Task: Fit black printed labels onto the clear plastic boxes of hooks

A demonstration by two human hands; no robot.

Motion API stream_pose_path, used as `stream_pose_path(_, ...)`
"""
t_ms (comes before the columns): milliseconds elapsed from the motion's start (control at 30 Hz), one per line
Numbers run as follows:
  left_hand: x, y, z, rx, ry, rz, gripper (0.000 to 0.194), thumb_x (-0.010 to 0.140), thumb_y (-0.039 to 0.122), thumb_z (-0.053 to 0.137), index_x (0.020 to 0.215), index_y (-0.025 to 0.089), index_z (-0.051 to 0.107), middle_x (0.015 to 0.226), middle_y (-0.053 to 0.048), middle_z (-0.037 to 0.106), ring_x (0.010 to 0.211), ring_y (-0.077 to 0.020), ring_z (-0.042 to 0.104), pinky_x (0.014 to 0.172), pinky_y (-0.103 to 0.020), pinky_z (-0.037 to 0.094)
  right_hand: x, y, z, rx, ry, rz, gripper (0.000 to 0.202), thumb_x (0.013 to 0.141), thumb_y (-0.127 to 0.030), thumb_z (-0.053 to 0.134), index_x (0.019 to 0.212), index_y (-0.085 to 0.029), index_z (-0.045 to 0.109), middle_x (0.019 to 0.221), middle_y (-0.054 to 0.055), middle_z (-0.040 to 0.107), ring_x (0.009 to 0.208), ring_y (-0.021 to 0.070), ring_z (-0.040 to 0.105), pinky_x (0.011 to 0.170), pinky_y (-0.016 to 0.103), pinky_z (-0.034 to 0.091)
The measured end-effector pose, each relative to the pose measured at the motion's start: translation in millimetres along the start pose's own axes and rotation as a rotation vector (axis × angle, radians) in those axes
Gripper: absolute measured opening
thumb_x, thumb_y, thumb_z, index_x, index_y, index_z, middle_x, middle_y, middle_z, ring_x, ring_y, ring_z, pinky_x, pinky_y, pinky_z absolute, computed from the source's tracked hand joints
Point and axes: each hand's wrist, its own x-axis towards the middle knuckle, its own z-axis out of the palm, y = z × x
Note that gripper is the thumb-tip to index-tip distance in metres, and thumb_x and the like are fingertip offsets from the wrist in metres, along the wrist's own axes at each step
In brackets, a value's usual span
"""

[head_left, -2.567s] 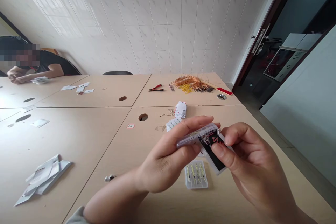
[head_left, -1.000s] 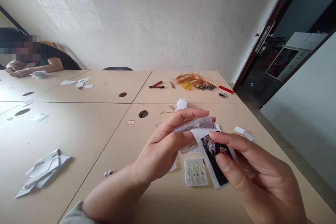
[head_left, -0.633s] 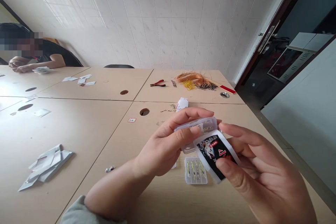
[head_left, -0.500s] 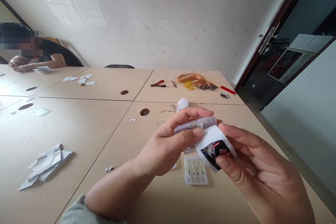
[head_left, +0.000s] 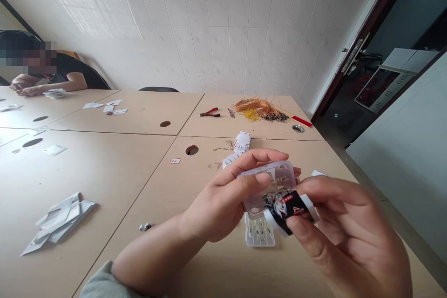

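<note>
My left hand (head_left: 230, 195) grips a clear plastic box (head_left: 284, 174), tilted toward me, its thumb on the near face and fingers behind. Small hooks show dimly through the plastic. Between thumb and fingers of my right hand (head_left: 338, 228) is a black printed label (head_left: 288, 207) with red and white marks and curled white edges. The label overlaps the lower right of the box; whether it is stuck there I cannot tell. Beneath, on the table, lies a second clear box (head_left: 260, 237) with several yellow-green hook rigs inside.
Pliers (head_left: 210, 112), a bundle of copper-coloured strands (head_left: 260, 106) and white cards (head_left: 242, 142) lie farther back. Flat white packets (head_left: 59, 223) are at the left. The table (head_left: 132, 172) has round holes. A co-worker (head_left: 70, 72) sits at the far left.
The box has tilted so more of its clear face shows. The label has bent and come down over the box's lower right, with less of its white part showing.
</note>
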Motion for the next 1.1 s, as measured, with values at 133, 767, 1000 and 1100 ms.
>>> stream_pose_path(133, -3, 3, 1.6, -0.079, -0.015, 0.003, 0.027, 0.09, 0.029, 0.068, 0.115, 0.023, 0.069, 0.119, -0.007, 0.073, 0.106, -0.0237, 0.07, 0.085, -0.031, 0.055, -6, -3, 2, -0.018, 0.025, -0.082, 0.04, 0.083, -0.01, 0.071, 0.109, -0.04, 0.073, 0.093, -0.002, 0.076, 0.083, 0.0214, 0.074, 0.076, 0.034, 0.064)
stream_pose_path(767, -13, 5, 2.8, 0.195, -0.108, 0.037, 0.028, 0.095, 0.033, 0.065, 0.123, 0.031, 0.066, 0.126, -0.005, 0.067, 0.108, -0.0266, 0.068, 0.095, -0.043, 0.056, -6, -10, 0, -0.09, 0.079, 0.101, 0.028, 0.08, -0.031, 0.082, 0.105, -0.042, 0.078, 0.104, -0.005, 0.081, 0.083, 0.0216, 0.077, 0.067, 0.029, 0.065)
stream_pose_path(1000, -13, 7, 0.4, 0.194, -0.125, 0.029, 0.026, 0.097, 0.031, 0.063, 0.124, 0.032, 0.066, 0.126, -0.004, 0.065, 0.109, -0.0241, 0.067, 0.094, -0.038, 0.055, -7, -10, 0, -0.103, 0.074, 0.108, 0.027, 0.081, -0.034, 0.082, 0.106, -0.043, 0.077, 0.101, -0.007, 0.081, 0.081, 0.0177, 0.077, 0.068, 0.024, 0.063)
stream_pose_path(1100, -14, 6, 1.2, 0.187, -0.113, 0.034, 0.026, 0.098, 0.03, 0.063, 0.123, 0.032, 0.066, 0.127, -0.003, 0.066, 0.11, -0.0235, 0.067, 0.095, -0.037, 0.055, -7, -11, -1, -0.12, 0.063, 0.123, 0.025, 0.082, -0.039, 0.081, 0.106, -0.045, 0.077, 0.102, -0.009, 0.081, 0.083, 0.016, 0.077, 0.069, 0.022, 0.063)
